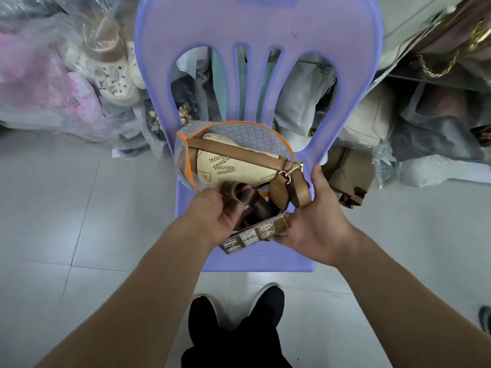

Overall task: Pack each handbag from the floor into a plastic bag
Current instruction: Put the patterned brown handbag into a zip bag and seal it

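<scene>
**Cream handbag mostly inside the orange-edged bag, on the chair seat**

On my feed, from nine to eleven o'clock, a heap of goods wrapped in clear film [53,75] lies on the pale tiled floor [53,208]. A lilac plastic chair [255,35] fills the middle, its slotted back toward twelve o'clock.

Just below centre, my left hand [212,216] has its fingers curled round a coiled dark brown leather strap [251,205]. At the hand's one o'clock, the cream handbag with tan leather trim [233,160] lies on the chair seat. It sits mostly inside a clear plastic bag with orange edging [239,130], whose mouth opens toward five o'clock, at my hands. A gold snap clasp [295,167] shows at the handbag's three o'clock end, outside that mouth.

A brown webbing strap with pale printed squares [255,232] runs between my hands. My right hand [316,221] holds its near end on curled fingers, the thumb raised toward twelve o'clock beside the plastic bag's edge.

From two to four o'clock, more film-wrapped bags [425,128] are piled against the wall. At six o'clock I see my black shoes [202,314].
</scene>
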### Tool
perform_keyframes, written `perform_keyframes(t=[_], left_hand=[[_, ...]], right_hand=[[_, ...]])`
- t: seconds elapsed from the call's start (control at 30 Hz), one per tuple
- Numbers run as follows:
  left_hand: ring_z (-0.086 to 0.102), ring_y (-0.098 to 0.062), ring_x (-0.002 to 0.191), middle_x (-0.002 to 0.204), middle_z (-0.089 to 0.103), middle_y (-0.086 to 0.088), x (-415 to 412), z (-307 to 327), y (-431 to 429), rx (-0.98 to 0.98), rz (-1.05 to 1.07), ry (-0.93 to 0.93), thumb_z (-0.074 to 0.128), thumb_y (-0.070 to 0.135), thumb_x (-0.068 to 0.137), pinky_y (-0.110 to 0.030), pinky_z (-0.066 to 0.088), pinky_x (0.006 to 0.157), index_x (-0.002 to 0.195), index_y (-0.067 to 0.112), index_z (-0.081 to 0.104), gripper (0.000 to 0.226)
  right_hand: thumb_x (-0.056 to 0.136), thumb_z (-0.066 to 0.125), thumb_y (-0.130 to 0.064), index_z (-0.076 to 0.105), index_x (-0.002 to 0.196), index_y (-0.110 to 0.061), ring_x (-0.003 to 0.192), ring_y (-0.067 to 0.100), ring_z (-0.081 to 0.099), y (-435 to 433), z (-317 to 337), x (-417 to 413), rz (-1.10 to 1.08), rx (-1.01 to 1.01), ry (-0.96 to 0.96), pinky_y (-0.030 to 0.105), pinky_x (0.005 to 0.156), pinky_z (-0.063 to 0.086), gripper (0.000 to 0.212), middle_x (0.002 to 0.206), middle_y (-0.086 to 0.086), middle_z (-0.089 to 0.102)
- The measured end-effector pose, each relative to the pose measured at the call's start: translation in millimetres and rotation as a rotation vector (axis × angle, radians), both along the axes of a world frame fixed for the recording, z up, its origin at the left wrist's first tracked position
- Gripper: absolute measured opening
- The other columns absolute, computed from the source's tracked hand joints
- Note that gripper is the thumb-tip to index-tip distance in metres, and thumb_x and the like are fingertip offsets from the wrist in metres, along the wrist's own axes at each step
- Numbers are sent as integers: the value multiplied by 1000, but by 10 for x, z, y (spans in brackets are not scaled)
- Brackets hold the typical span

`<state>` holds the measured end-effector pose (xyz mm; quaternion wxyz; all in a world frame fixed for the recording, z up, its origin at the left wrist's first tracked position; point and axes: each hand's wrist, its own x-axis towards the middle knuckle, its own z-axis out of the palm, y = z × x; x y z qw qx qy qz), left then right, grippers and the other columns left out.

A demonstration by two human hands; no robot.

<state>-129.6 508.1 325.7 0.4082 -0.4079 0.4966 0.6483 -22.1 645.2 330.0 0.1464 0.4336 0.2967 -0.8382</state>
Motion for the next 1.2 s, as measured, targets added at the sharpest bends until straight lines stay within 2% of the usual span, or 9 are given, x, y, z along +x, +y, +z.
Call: perform_keyframes(t=[0.07, 0.17, 0.33, 0.4, 0.5, 0.67, 0.77, 0.93, 1.2], left_hand=[[68, -13, 47, 70, 73, -8, -29, -12, -30, 2, 5, 1, 32, -5, 101, -19, 50, 37, 105, 9, 62, 33], [69, -15, 62, 86, 69, -10, -54, -64, -74, 11, 0, 32, 41, -11, 97, -21, 54, 45, 115, 4, 65, 33], [64, -18, 73, 85, 65, -12, -56, -36, -73, 31, 59, -47, 39, -8, 101, -22, 53, 41, 107, 1, 64, 27], [65, -20, 70, 84, 67, -15, -79, 6, -65, 38, 55, -79, 33, -6, 102, -21, 53, 43, 99, 0, 61, 29], [58, -18, 35, 66, 62, -17, -103, 60, -29, 16, 29, -46, 27, -8, 101, -20, 41, 51, 91, -2, 54, 29], [57, -8, 39, 55, 63, -5, -115, 25, -53, 35, -47, 57, 38, -7, 100, -15, 44, 36, 87, 6, 58, 27], [59, -5, 45, 61, 65, -2, -154, -37, -197, -97, -224, 119, 61, 3, 94, -14, 48, 40, 84, 8, 65, 12], [37, -17, 49, 63, 53, -6, -247, -106, -492, -437, -736, 352, 70, 19, 87, -20, 34, 45, 73, 9, 69, 17], [70, -30, 87, 89, 76, -7, 40, 24, -567, 43, -650, 408, 65, 2, 93, -47, 59, 84, 104, 12, 69, 16]], right_hand=[[81, 37, -88, 72, 107, -15, 110, 26, 66, -29, 37, 73, -8, -79, 92, 49, 106, 49, 86, 105, 2, 69], [86, 49, -75, 71, 113, -13, 103, 25, 71, -109, 105, 74, 33, -19, 225, 47, 96, 56, 71, 109, 7, 71], [100, 59, -42, 75, 116, -27, 113, 26, 71, -375, 12, -143, 45, 303, 215, 54, 111, 46, 27, 117, 7, 76], [89, 74, -46, 65, 129, -21, 116, 27, 69, -462, -86, -157, 156, 421, 225, 54, 101, 54, 48, 122, 8, 74], [90, 78, -30, 64, 118, -19, 80, 0, 69, -540, -165, -116, 305, 554, 254, 17, 62, 53, 33, 90, -15, 75], [82, 79, -3, 57, 129, -9, 113, 34, 70, -502, -185, -208, 253, 490, 200, 49, 94, 59, 52, 115, 10, 74], [82, 73, 5, 64, 110, -6, 90, 32, 73, -410, -102, -334, 293, 490, 86, 43, 76, 59, 32, 91, 9, 71], [96, 60, -2, 69, 106, -5, 68, 22, 72, -215, 167, -510, 76, 174, -36, 31, 62, 63, 14, 84, 10, 72], [91, 53, 8, 66, 113, -2, 86, 27, 69, -546, 206, -807, -605, -16, -20, 33, 67, 64, 27, 98, 14, 69]])
